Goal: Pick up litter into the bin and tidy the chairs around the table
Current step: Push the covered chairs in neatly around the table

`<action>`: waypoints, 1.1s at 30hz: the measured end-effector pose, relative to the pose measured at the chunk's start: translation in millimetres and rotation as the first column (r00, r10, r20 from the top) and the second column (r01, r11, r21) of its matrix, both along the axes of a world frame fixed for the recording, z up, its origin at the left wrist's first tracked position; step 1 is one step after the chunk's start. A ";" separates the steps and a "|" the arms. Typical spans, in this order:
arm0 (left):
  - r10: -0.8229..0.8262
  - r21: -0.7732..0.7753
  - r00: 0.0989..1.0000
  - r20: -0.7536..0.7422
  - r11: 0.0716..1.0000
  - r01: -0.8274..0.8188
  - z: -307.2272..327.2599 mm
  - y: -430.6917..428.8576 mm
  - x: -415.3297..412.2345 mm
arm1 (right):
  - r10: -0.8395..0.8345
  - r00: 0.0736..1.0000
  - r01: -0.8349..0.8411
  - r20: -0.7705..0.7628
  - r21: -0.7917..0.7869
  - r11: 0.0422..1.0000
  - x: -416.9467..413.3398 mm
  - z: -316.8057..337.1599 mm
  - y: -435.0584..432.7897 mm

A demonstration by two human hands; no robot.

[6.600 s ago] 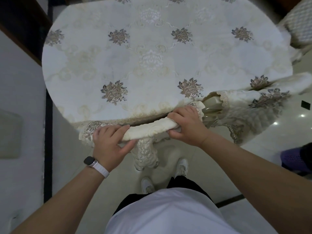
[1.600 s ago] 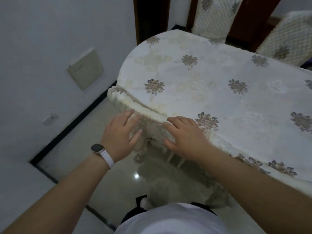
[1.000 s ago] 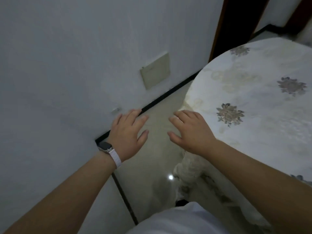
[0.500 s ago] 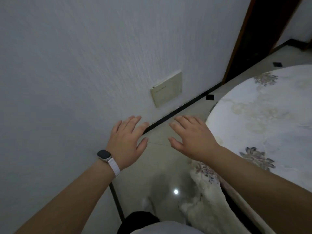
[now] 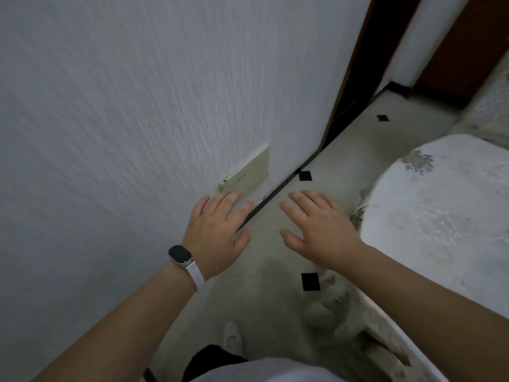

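Standing between wall and table, the person held both hands out in front, palms down and fingers spread, gripping nothing. The left hand (image 5: 220,232) hovered near the white textured wall (image 5: 124,106), with a dark watch on a pale strap (image 5: 183,257) at the wrist. The right hand (image 5: 316,227) hung over the pale floor (image 5: 275,299), just beside the rim of the table (image 5: 440,216) but apart from it.

Only a curved end of the table showed at the right, under a cream cloth with flower motifs; the rest ran out of the frame. The cloth's hem (image 5: 338,312) drooped below the right forearm in a blurred heap, and I could not tell how it was folded. At the far right edge a strip of quilted chair cover (image 5: 493,106) was all that showed of a chair, too cut off to judge how it stood against the table. No litter or bin could be made out.

A beige wall plate (image 5: 248,172) sat low on the wall, partly behind the left fingertips. Black diamond tiles (image 5: 310,281) dotted the floor. One pale shoe (image 5: 231,336) showed below, the other hidden by the white shirt (image 5: 261,373). A dark doorway (image 5: 366,64) stood beyond.
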State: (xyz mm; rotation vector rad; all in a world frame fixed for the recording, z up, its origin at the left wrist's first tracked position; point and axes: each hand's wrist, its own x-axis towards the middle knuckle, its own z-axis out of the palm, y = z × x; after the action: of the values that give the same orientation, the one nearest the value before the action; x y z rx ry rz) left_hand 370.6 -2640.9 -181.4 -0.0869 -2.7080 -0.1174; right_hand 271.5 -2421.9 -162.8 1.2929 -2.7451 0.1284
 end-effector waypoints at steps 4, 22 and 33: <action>-0.125 0.034 0.990 -0.059 0.991 0.127 0.8 -47.3 -52.6 | -0.111 0.993 0.111 -0.031 -0.005 0.994 -26.0 14.5 -32.2; -0.305 0.015 0.952 0.041 0.952 0.304 5.1 -61.7 -347.9 | -0.326 0.944 0.325 -0.055 -0.018 0.945 -262.3 -16.2 -32.1; -0.477 -0.031 0.879 0.001 0.879 0.477 39.2 25.5 -555.0 | -0.476 0.878 0.466 -0.061 -0.126 0.876 -434.4 17.6 57.4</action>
State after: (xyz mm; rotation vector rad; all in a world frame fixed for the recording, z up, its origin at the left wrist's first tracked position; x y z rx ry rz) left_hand -184.4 -2615.4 -142.2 -0.7655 -2.6228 -0.2201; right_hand -162.9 -2364.6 -145.2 0.5560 -2.8333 0.1678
